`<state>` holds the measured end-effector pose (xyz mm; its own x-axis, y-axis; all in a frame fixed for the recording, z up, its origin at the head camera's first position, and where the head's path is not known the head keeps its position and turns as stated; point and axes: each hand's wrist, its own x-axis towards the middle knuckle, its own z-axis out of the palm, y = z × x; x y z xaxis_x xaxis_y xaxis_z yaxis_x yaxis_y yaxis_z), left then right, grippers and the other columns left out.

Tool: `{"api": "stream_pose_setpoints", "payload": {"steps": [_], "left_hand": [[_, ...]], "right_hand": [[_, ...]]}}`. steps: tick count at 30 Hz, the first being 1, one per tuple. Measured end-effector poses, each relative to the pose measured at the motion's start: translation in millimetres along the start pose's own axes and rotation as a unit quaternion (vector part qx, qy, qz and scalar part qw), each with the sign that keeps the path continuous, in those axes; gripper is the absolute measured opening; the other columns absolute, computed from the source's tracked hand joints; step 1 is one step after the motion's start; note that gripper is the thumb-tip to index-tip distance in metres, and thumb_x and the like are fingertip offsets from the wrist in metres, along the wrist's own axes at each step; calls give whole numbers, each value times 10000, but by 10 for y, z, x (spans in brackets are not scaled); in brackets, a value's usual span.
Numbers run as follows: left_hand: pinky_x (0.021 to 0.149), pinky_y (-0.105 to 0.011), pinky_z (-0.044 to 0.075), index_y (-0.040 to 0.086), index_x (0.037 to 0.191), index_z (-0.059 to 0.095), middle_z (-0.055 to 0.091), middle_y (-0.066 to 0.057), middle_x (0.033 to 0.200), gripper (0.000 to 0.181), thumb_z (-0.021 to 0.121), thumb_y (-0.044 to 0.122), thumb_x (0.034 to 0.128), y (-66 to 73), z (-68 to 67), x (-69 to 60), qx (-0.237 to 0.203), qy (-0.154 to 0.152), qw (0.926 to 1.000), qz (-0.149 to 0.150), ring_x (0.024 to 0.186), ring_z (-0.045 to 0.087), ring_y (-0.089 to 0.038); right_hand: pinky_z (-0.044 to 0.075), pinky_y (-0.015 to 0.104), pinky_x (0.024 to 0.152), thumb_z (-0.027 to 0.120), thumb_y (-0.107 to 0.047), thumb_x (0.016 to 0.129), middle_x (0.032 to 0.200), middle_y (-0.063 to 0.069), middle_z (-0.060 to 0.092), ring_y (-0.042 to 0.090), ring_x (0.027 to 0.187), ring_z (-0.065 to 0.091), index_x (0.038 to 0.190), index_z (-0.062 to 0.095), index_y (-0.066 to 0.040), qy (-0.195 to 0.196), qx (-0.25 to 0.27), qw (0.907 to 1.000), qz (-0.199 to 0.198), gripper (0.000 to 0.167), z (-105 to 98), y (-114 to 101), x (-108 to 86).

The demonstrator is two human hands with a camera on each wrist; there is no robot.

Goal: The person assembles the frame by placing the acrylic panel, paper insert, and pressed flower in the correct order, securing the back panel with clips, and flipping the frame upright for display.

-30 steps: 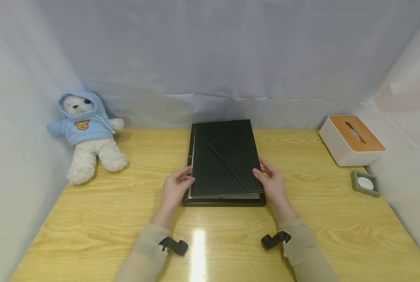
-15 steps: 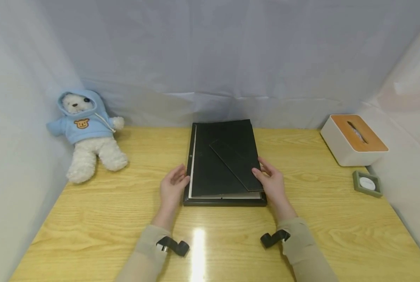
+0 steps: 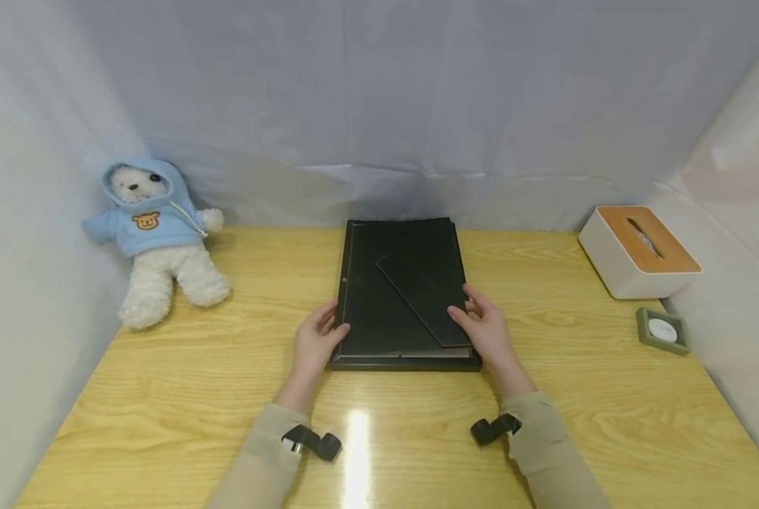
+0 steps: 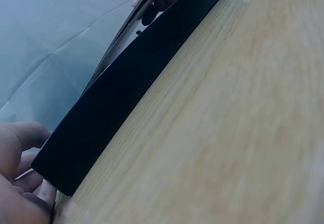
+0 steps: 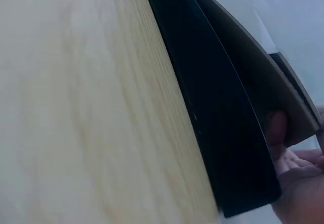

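Note:
A black picture frame [image 3: 411, 365] lies face down at the middle of the table, its black backing board [image 3: 369, 297] on top. A slanted easel leg [image 3: 420, 304] is attached to the board. My left hand [image 3: 315, 343] grips the frame's left side, thumb on top and fingers along the outer side. With thumb and fingers, my right hand [image 3: 486, 332] pinches the board's near right edge and the leg's end. That edge is raised above the frame, as the right wrist view shows under the backing board [image 5: 276, 90]. On the left, the board lies low inside the frame.
A white plush bear [image 3: 156, 240] in a blue hoodie leans at the back left. A tissue box [image 3: 634, 254] with a wooden lid stands at the back right. Before it lies a small green tray [image 3: 642, 326] holding a white round piece. A curtain [image 3: 404, 106] hangs behind.
My left hand drew slightly away from the board's left edge, then came back onto the frame's side. The board shifted left and its left edge sank into the frame; my right hand followed it.

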<state>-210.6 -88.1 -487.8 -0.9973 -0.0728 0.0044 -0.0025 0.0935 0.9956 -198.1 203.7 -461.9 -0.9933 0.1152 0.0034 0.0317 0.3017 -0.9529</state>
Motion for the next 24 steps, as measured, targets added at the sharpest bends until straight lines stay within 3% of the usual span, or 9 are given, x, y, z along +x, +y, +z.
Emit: {"api": "stream_pose_setpoints", "payload": {"steps": [3, 9, 15, 21, 24], "left_hand": [[1023, -358, 425, -47, 1327, 514, 502, -248, 1343, 527, 687, -51, 829, 15, -3, -4, 76, -1, 10000, -35, 1254, 469, -365], [1016, -323, 431, -23, 1327, 525, 507, -211, 1354, 530, 698, -35, 827, 28, 1, -15, 146, -15, 9998, -123, 1252, 479, -332], [1018, -315, 429, -10, 1339, 518, 499, -202, 1365, 532, 695, -18, 837, 34, -14, -14, 216, -48, 9996, -164, 1258, 475, -318], [1021, -318, 427, -12, 1340, 516, 494, -204, 1369, 530, 695, -8, 841, 50, -18, -22, 279, -73, 9995, -138, 1260, 473, -320], [1019, -318, 430, -5, 1335, 525, 494, -195, 1372, 524, 697, -4, 840, 56, -19, -29, 287, -77, 9995, -114, 1259, 475, -319]], "right_hand": [[437, 470, 989, 674, -268, 904, 1156, 224, 564, 344, 1134, 530, 1437, 398, -13, -160, -570, 9982, -104, 652, -30, -34, 1], [472, 372, 766, 640, -298, 925, 1031, 166, 561, 262, 867, 526, 1388, 436, 55, -466, -1590, 9849, -494, 616, -86, -98, 25], [453, 349, 711, 630, -297, 932, 1056, 194, 514, 263, 842, 506, 1372, 443, 77, -551, -1928, 9779, -599, 607, -105, -110, 46], [404, 326, 630, 636, -299, 927, 1060, 204, 539, 247, 763, 464, 1293, 549, 59, -756, -2255, 9678, -820, 519, -97, -95, 83], [429, 353, 651, 635, -297, 928, 1095, 225, 541, 260, 791, 478, 1297, 548, 54, -878, -2361, 9640, -853, 517, -89, -94, 99]]}}
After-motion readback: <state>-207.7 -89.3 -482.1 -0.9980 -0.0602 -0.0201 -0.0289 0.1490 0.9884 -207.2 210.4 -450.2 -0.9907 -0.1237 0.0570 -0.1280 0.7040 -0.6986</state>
